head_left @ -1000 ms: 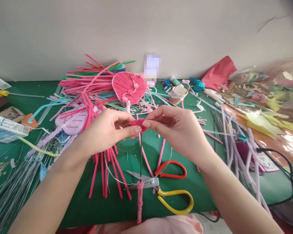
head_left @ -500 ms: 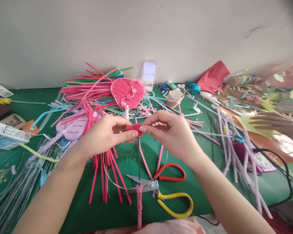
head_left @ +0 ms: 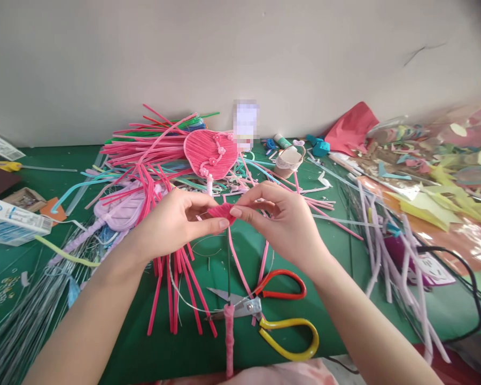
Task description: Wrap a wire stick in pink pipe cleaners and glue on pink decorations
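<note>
My left hand (head_left: pixel 186 216) pinches a small deep-pink chenille piece (head_left: pixel 219 210) between thumb and fingers. On its right side, the thumb and fingers of my right hand (head_left: pixel 282 219) grip the edge of the same piece. A thin dark wire stem (head_left: pixel 229 267) runs down below it into a handle wrapped in pink chenille (head_left: pixel 229 342). Scissors (head_left: pixel 250 306) with one red and one yellow grip lie open on the table behind the handle. Beyond my hands rests a pink heart-shaped chenille fan (head_left: pixel 208 155) with small flowers on its face.
Pink chenille stems (head_left: pixel 144 144) are heaped at the back left, near a lilac chenille piece (head_left: pixel 120 208). A paper cup (head_left: pixel 286 164) stands behind my right hand. Lilac stems (head_left: pixel 404 272), a purple device (head_left: pixel 401 256) with a black cable and paper scraps (head_left: pixel 428 208) cover the right.
Another person's hand at the far right has gone out of view. My hands stay at the pink piece, which is turned slightly. The view has shifted a little.
</note>
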Action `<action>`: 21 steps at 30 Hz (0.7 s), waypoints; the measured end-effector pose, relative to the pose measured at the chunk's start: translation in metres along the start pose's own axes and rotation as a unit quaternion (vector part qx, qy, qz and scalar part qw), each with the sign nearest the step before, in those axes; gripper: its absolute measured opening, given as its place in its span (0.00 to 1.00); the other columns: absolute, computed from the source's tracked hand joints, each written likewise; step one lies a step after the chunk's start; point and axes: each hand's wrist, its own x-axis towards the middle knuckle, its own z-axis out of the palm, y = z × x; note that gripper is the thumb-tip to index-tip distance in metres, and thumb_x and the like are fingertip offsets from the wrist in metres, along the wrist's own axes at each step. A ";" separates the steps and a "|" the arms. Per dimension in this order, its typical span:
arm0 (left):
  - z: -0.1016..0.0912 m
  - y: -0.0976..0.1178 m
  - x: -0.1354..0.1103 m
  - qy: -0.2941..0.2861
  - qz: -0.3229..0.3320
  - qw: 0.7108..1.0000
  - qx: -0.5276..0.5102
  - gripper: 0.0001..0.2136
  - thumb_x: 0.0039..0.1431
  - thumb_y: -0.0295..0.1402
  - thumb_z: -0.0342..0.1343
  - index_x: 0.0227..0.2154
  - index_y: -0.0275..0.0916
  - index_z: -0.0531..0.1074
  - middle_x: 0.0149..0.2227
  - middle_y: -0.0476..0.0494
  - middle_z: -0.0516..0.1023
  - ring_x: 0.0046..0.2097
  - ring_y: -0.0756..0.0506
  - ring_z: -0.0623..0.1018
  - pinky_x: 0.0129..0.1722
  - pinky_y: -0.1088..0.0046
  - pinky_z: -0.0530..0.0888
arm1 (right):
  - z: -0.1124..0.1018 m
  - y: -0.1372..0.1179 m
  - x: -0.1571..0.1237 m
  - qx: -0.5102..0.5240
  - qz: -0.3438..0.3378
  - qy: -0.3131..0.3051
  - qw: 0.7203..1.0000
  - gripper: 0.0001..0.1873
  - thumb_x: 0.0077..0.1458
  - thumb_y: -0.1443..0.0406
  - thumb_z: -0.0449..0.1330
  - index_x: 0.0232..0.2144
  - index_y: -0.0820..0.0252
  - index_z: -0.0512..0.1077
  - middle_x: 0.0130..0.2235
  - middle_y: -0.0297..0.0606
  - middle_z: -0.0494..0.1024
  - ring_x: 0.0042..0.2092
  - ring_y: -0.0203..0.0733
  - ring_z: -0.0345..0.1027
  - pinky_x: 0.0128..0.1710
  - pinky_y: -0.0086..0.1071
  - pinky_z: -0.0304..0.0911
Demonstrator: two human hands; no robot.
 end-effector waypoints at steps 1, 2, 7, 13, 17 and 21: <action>0.000 0.001 0.000 0.000 -0.004 1.000 0.002 0.11 0.52 0.40 0.64 0.29 0.37 0.79 0.24 0.51 0.74 0.28 0.50 0.73 0.26 0.77 0.70 | 0.000 0.000 0.000 0.003 0.000 0.000 1.000 0.07 0.56 0.62 0.66 0.27 0.56 0.74 0.31 0.33 0.77 0.37 0.40 0.71 0.40 0.36 0.67; -0.001 0.002 -0.001 0.000 -0.006 1.000 0.003 0.11 0.52 0.41 0.64 0.29 0.37 0.79 0.24 0.50 0.75 0.28 0.49 0.73 0.26 0.76 0.70 | -0.001 0.001 0.000 0.002 0.000 -0.001 1.000 0.08 0.56 0.62 0.66 0.27 0.56 0.73 0.32 0.33 0.77 0.37 0.40 0.71 0.40 0.36 0.67; -0.002 0.006 -0.003 0.004 -0.003 1.000 0.004 0.10 0.52 0.40 0.64 0.28 0.37 0.79 0.23 0.49 0.75 0.28 0.48 0.74 0.26 0.75 0.70 | -0.002 0.001 -0.001 -0.044 -0.012 0.000 0.999 0.08 0.58 0.63 0.64 0.28 0.56 0.71 0.32 0.33 0.76 0.37 0.40 0.70 0.41 0.36 0.66; -0.003 0.004 -0.003 -0.010 -0.019 1.000 -0.013 0.11 0.52 0.41 0.64 0.27 0.36 0.78 0.23 0.50 0.73 0.29 0.48 0.74 0.27 0.75 0.71 | 0.002 -0.001 -0.005 -0.073 -0.014 0.014 0.997 0.08 0.59 0.64 0.62 0.29 0.56 0.69 0.32 0.34 0.74 0.38 0.40 0.69 0.39 0.35 0.66; -0.002 0.005 -0.003 -0.016 -0.024 0.999 -0.025 0.11 0.52 0.41 0.64 0.27 0.36 0.77 0.24 0.50 0.74 0.30 0.48 0.75 0.29 0.75 0.72 | 0.002 -0.003 -0.008 -0.077 -0.002 0.030 0.997 0.08 0.60 0.62 0.62 0.29 0.56 0.68 0.32 0.34 0.74 0.37 0.40 0.70 0.38 0.35 0.67; -0.001 0.007 -0.004 -0.007 -0.018 1.000 -0.025 0.12 0.52 0.41 0.64 0.28 0.37 0.77 0.25 0.50 0.75 0.31 0.47 0.76 0.30 0.75 0.74 | 0.001 -0.005 -0.010 -0.085 -0.010 0.029 0.996 0.07 0.59 0.63 0.62 0.30 0.56 0.68 0.34 0.34 0.74 0.37 0.40 0.69 0.38 0.36 0.67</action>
